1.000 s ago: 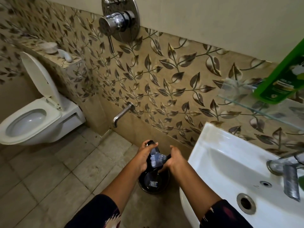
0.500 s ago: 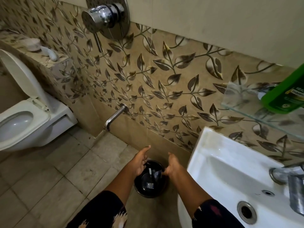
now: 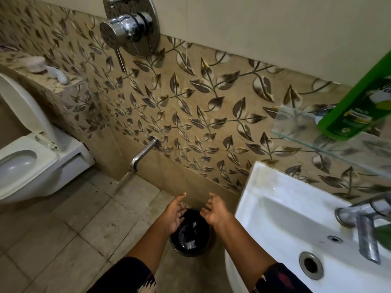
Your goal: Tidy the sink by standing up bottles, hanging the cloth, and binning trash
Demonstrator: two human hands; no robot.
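A small black bin [image 3: 191,250] stands on the floor between the sink and the wall. Crumpled shiny trash [image 3: 190,243] lies inside it. My left hand [image 3: 174,212] hovers over the bin's left rim, palm turned inward, fingers spread and holding nothing. My right hand [image 3: 213,210] hovers over the right rim, palm up, fingers loose and holding nothing. The white sink [image 3: 296,225] is at the right with a chrome tap [image 3: 364,225]. A green bottle [image 3: 357,104] stands upright on the glass shelf [image 3: 306,136] above the sink.
A white toilet [image 3: 31,163] with its lid raised is at the left. A low wall spout [image 3: 141,154] sticks out above the floor, and a chrome shower mixer [image 3: 127,26] is high on the leaf-patterned wall. Grey floor tiles spread left of the bin.
A second ago both hands held a crumpled shiny piece of trash over the bin. They let it go; it now lies in the bin, and the hands have opened and lifted apart.
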